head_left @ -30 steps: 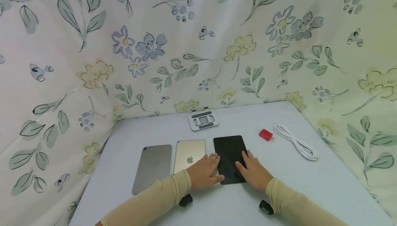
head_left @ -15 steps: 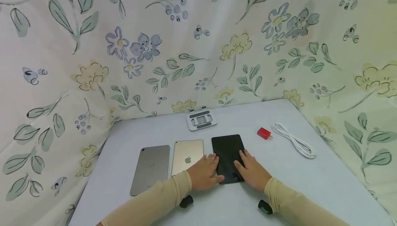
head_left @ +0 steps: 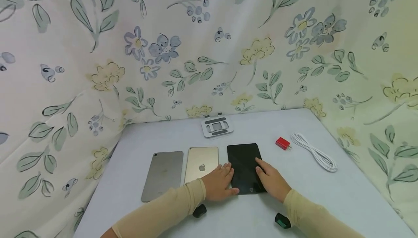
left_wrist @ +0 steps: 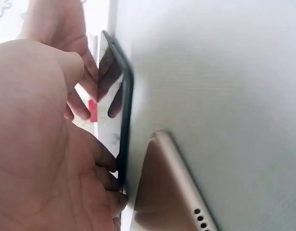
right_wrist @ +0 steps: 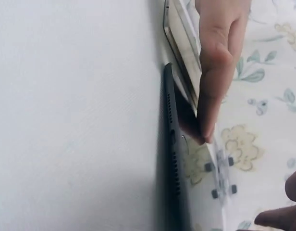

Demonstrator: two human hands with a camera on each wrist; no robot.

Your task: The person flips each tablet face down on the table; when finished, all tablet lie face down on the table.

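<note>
Gold tablet's (left_wrist: 167,192) speaker holes show only from left wrist.

Bright, even, soft light with faint shadows; wrist views blurred close up, edges warped.

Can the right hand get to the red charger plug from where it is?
Probably yes: the right hand rests on the black tablet, and bare table lies between it and the red charger plug.
</note>
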